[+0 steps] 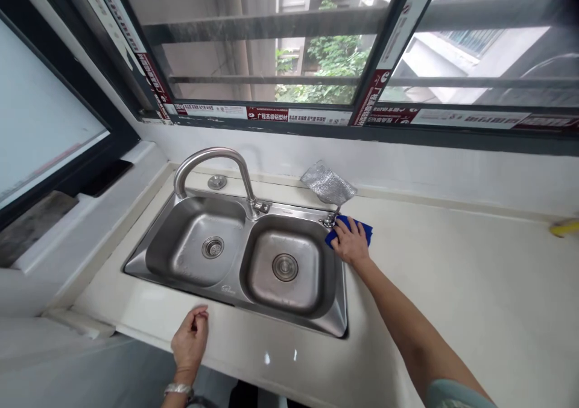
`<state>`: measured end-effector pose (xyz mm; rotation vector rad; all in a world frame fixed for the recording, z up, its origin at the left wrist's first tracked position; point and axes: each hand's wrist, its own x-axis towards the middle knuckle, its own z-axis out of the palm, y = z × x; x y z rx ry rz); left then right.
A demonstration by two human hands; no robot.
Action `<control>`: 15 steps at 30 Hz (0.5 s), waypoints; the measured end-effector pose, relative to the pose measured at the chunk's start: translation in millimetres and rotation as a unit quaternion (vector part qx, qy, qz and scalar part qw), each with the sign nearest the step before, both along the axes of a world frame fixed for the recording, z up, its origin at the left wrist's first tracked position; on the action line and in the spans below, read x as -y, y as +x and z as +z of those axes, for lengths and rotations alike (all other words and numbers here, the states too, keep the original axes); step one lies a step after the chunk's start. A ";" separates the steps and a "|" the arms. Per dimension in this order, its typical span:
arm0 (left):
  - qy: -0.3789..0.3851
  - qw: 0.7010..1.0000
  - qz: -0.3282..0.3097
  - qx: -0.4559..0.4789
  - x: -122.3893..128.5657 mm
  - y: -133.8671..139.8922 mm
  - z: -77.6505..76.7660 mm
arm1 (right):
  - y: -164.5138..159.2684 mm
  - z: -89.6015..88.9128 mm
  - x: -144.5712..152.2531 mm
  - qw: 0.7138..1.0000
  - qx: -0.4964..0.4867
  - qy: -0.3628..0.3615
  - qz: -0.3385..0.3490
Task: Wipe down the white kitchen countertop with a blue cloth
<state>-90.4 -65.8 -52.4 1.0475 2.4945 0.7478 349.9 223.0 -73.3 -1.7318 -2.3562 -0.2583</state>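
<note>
My right hand [351, 243] presses a folded blue cloth [367, 232] onto the far right corner of the steel double sink [341, 311]. Its fingers lie over the cloth, beside the small soap dispenser [329, 219] on the sink's back rim. Near the front edge of the counter, my left hand [190, 340] is loosely curled, with nothing visible in it. It is in front of the left bowl, apart from the sink. Both bowls show their drains, and the curved faucet [217, 153] hangs over the left one.
A silvery mesh cloth [326, 181] lies behind the sink against the wall. A round metal drain lid [218, 181] sits behind the faucet. The pale counter [452, 287] runs right, with a yellow object [564, 228] at its far edge. A dark flat object [107, 177] rests on the left ledge.
</note>
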 end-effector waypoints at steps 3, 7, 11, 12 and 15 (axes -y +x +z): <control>-0.007 1.000 0.005 0.006 0.2 1.4 2.6 | 0.2 8.0 28.2 0.999 0.006 -0.011 0.033; -0.014 1.000 0.007 0.020 0.2 2.0 5.7 | -0.2 14.8 71.2 0.997 -0.007 -0.030 0.064; -0.015 0.999 0.010 0.030 1.0 0.7 4.3 | -1.5 19.8 115.2 0.993 -0.015 -0.050 0.109; -0.014 0.999 0.009 0.032 1.4 0.3 3.3 | -0.9 20.8 125.2 0.990 -0.011 -0.055 0.127; -0.009 0.999 0.005 0.040 2.8 -0.6 -0.4 | 4.6 22.2 145.6 0.982 0.007 -0.060 0.178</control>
